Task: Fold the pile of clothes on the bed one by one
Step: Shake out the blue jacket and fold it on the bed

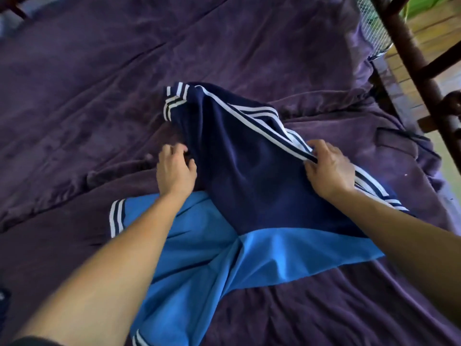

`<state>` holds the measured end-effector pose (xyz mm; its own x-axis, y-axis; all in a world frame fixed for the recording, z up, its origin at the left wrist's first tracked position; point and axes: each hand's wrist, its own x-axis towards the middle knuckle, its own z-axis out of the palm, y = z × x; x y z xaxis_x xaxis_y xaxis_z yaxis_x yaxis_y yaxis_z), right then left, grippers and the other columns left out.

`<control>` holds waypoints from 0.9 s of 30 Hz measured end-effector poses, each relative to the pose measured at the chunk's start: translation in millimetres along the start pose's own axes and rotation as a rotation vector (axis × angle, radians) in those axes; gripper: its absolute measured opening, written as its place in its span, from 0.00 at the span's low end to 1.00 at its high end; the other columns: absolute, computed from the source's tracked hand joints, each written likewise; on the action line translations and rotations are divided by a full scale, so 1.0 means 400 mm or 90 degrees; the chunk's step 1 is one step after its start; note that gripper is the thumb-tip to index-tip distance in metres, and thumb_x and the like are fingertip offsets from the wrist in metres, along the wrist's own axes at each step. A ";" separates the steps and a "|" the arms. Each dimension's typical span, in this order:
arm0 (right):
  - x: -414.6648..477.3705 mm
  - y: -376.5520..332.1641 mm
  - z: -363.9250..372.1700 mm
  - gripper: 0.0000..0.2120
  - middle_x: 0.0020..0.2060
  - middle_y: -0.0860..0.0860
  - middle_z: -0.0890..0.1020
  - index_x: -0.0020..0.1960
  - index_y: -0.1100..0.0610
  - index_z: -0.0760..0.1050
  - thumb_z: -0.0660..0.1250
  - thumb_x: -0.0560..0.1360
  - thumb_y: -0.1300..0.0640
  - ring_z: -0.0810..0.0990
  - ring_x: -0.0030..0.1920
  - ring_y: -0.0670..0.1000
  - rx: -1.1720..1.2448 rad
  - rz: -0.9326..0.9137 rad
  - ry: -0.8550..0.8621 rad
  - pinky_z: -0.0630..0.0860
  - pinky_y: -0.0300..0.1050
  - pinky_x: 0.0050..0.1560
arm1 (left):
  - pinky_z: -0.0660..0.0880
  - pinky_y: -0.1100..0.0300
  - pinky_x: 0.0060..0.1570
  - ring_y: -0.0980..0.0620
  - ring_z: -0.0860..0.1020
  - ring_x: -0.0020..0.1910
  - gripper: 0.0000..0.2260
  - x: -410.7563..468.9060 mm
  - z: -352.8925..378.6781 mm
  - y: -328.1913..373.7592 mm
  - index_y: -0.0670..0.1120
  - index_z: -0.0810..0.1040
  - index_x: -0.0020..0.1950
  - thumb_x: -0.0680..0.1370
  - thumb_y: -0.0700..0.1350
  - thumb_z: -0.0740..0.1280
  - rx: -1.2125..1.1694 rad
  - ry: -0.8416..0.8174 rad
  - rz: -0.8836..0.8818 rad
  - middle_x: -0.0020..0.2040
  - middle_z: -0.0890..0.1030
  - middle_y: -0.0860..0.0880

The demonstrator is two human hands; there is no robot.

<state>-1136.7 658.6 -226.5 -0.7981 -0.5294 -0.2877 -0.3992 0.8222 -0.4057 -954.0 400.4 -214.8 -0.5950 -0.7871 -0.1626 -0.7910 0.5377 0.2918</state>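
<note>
A navy and light blue sports shirt [239,176] with white stripes lies crumpled on the purple bedsheet [99,96] in the middle of the view. Its navy top half is bunched up; the light blue lower part spreads toward me. My left hand [175,168] grips the navy cloth at its left edge, fingers curled into the fabric. My right hand [329,168] pinches the white-striped seam on the right side. A striped sleeve cuff [174,101] sticks up at the far end.
A dark wooden bed frame [411,58] runs along the right edge, with a wire mesh object [369,23] behind it. A folded purple blanket edge [399,141] lies to the right. Wrinkled sheet spreads to the left and far side.
</note>
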 end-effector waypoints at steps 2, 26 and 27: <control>-0.020 -0.004 -0.002 0.24 0.59 0.58 0.77 0.68 0.56 0.68 0.68 0.74 0.53 0.74 0.59 0.62 -0.004 0.001 0.005 0.72 0.57 0.53 | 0.71 0.47 0.48 0.39 0.75 0.51 0.07 -0.132 0.024 -0.041 0.42 0.75 0.50 0.75 0.44 0.68 -0.049 -0.028 0.009 0.49 0.75 0.42; -0.014 0.003 -0.112 0.10 0.48 0.69 0.78 0.52 0.56 0.67 0.59 0.78 0.50 0.76 0.49 0.71 -0.074 0.118 0.195 0.69 0.57 0.43 | 0.74 0.47 0.48 0.34 0.78 0.52 0.09 -0.152 -0.198 -0.414 0.46 0.79 0.52 0.73 0.41 0.65 0.135 -0.097 -0.086 0.50 0.80 0.35; 0.010 0.001 -0.114 0.10 0.48 0.69 0.78 0.52 0.56 0.67 0.59 0.78 0.49 0.77 0.49 0.71 -0.073 0.116 0.208 0.70 0.58 0.44 | 0.73 0.46 0.50 0.34 0.77 0.54 0.11 -0.116 -0.190 -0.415 0.46 0.78 0.55 0.74 0.41 0.64 0.148 -0.078 -0.082 0.52 0.79 0.34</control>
<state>-1160.6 666.3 -188.4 -0.9550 -0.2929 -0.0471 -0.2704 0.9246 -0.2682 -784.3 324.6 -184.2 -0.4895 -0.8186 -0.3005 -0.8641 0.5018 0.0405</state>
